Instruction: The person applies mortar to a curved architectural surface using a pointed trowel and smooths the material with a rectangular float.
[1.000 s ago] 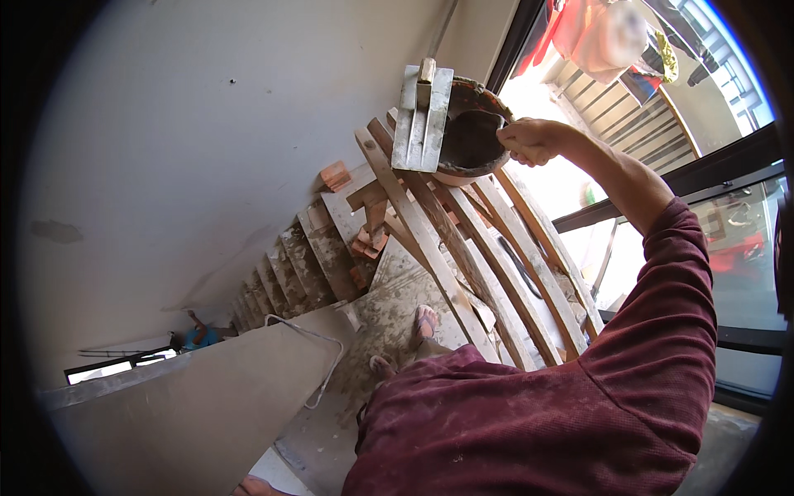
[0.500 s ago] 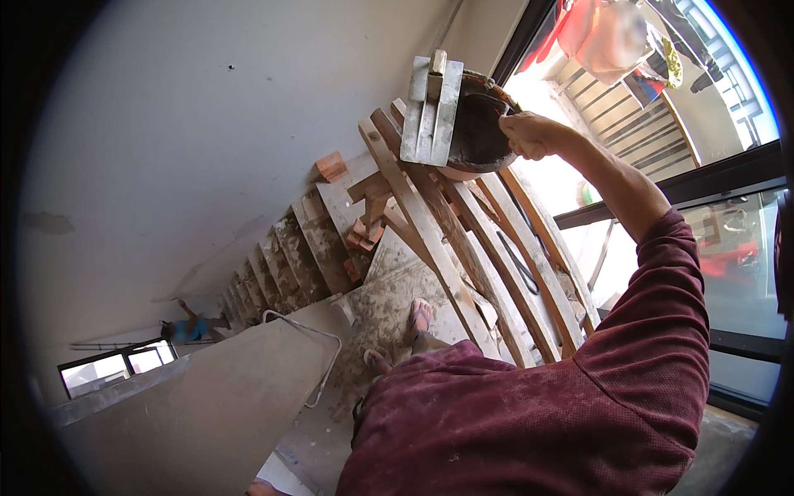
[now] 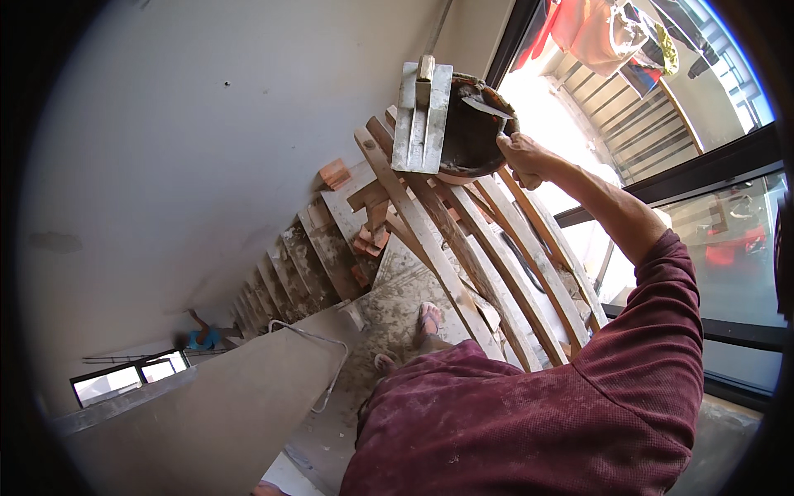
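Observation:
My right hand (image 3: 523, 159) is closed on a trowel, its metal blade (image 3: 486, 109) angled over the inside of a round, mortar-stained bucket (image 3: 463, 174) that sits atop wooden planks (image 3: 504, 281). A rectangular plastering float (image 3: 409, 124) with a pale handle lies across the bucket's left side, just left of the trowel. At the lower edge, only a sliver of what looks like my left hand (image 3: 266, 488) shows; its fingers are hidden.
Dusty stairs (image 3: 318, 260) with red bricks (image 3: 335, 174) descend along the white wall (image 3: 165, 140). A co-worker in blue (image 3: 201, 337) is farther down. A concrete parapet (image 3: 190, 417) with a cable (image 3: 329, 376) is at left; black-framed glazing (image 3: 728, 248) is at right.
The trowel blade has come up into view inside the bucket as my right hand turned and dropped slightly. The view has shifted a little.

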The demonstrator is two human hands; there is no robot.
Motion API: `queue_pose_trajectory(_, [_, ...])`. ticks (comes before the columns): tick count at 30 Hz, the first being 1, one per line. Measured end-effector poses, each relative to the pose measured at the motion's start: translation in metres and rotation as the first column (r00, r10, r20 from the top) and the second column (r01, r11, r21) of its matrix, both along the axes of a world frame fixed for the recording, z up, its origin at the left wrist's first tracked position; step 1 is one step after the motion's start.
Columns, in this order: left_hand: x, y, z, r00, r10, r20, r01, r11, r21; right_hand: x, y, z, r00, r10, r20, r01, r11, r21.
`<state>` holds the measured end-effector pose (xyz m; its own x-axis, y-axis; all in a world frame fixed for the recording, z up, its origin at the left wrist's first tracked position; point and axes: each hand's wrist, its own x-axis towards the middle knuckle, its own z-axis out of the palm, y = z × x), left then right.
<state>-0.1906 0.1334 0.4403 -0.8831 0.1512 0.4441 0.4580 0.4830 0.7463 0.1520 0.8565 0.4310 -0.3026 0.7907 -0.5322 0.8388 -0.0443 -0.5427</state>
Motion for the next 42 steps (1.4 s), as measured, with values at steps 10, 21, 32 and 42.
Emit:
queue_pose_trajectory(10, [-0.004, -0.001, -0.003, 1.000, -0.014, 0.010, 0.013, 1.000, 0.019, 0.029, 0.003, -0.006, 0.908, 0.375, 0.187, -0.408, 0.892, 0.194])
queue_pose_trajectory(21, [0.004, -0.023, -0.002, 1.000, -0.010, 0.011, 0.010, 0.999, 0.036, 0.030, 0.059, 0.035, 0.563, 0.316, 0.763, -0.772, 0.532, 0.349])
queue_pose_trajectory(32, [0.011, -0.041, -0.001, 1.000, 0.012, 0.018, -0.013, 0.997, 0.075, 0.029, 0.106, 0.041, 0.580, 0.526, 0.622, -0.740, 0.660, 0.132])
queue_pose_trajectory(42, [0.003, -0.045, 0.005, 1.000, -0.014, 0.011, 0.013, 0.994, 0.113, 0.025, 0.047, 0.039, 0.822, 0.467, 0.327, -0.525, 0.844, 0.114])
